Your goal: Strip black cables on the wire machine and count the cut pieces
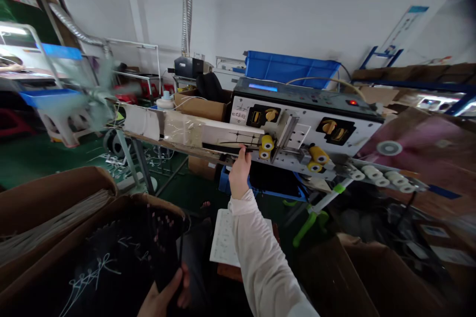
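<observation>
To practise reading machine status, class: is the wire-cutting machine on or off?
The wire-cutting machine is on: its red lamp glows and its blue display is lit.

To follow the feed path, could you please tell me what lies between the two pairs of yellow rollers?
In the head view, a metal plate stands between the left rollers and the right rollers.

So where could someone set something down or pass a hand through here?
Green floor shows between the near cardboard carton and the metal stand leg. Around the right hand it's crowded, with yellow rollers and the white machine panel close by.
</observation>
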The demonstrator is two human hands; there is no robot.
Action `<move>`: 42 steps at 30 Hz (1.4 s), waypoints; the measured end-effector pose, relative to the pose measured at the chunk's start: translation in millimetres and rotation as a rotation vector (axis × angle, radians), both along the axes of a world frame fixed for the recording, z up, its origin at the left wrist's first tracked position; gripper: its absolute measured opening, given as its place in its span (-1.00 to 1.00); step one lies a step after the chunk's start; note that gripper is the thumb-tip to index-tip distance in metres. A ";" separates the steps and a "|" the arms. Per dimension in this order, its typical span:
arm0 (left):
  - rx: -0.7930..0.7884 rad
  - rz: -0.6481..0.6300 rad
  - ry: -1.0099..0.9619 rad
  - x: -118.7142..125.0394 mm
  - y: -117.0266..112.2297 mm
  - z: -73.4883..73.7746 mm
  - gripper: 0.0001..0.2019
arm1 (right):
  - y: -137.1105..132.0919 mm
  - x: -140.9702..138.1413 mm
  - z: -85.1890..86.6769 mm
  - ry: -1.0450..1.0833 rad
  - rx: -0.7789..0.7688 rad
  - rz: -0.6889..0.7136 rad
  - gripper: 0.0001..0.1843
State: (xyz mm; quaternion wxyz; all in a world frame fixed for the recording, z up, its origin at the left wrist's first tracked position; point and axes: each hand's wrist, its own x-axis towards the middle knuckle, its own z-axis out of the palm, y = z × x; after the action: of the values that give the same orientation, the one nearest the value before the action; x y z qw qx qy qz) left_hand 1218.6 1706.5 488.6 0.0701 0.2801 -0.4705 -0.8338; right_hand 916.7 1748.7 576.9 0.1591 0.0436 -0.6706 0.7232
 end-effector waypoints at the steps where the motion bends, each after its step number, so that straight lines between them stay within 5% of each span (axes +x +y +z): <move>1: 0.010 0.014 0.010 -0.1 -0.4 -1.1 -0.64 | 3.0 10.1 -0.6 0.073 -0.001 -0.012 -0.54; 3: 0.031 0.035 0.051 0.1 -5.1 -1.7 -0.66 | 14.7 39.0 -2.9 0.243 0.000 0.035 -0.60; 5: 0.041 0.054 0.109 0.9 -14.7 0.5 -0.69 | 33.4 76.5 -4.7 0.376 0.057 0.248 -0.66; 10: 0.060 0.064 0.079 -0.5 -33.3 13.3 -0.73 | 78.7 157.7 3.1 0.284 0.483 1.313 -0.67; 13: 0.137 0.003 0.038 -7.9 -24.9 13.4 -0.74 | 79.8 172.6 4.6 -0.049 0.404 1.641 -0.65; 18: 0.321 -0.105 0.123 -14.4 -1.4 2.4 -0.79 | 58.5 163.8 -17.2 -0.261 0.344 1.407 -0.66; 24: 0.265 -0.233 0.108 -4.3 7.3 0.2 -0.70 | 50.4 155.2 -40.5 0.163 0.652 1.035 -0.77; 27: 0.230 -0.269 0.164 0.1 10.1 -5.9 -0.75 | 52.8 157.4 -57.0 0.266 0.629 0.957 -0.80; 31: 0.264 -0.237 0.159 7.7 6.5 -14.4 -0.88 | 73.0 157.8 -110.9 0.125 0.526 0.762 -0.66; 33: 0.240 -0.193 0.150 12.1 -0.6 -14.8 -0.89 | 90.1 157.0 -151.4 0.105 0.738 0.629 -0.59; 37: 0.211 -0.134 0.150 17.8 -14.1 -9.0 -0.89 | 117.2 155.6 -223.8 -0.061 1.298 0.480 -0.09; 42: 0.208 -0.149 0.121 15.1 -11.0 -6.5 -0.90 | 112.3 151.1 -255.0 -0.098 1.418 0.356 0.09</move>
State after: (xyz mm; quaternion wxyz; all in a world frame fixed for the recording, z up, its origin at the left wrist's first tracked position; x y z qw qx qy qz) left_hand 1233.7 1695.6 482.2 0.0067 0.1995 -0.3961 -0.8963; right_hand 1067.8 1860.9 321.9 -0.0573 0.2121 -0.9667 0.1316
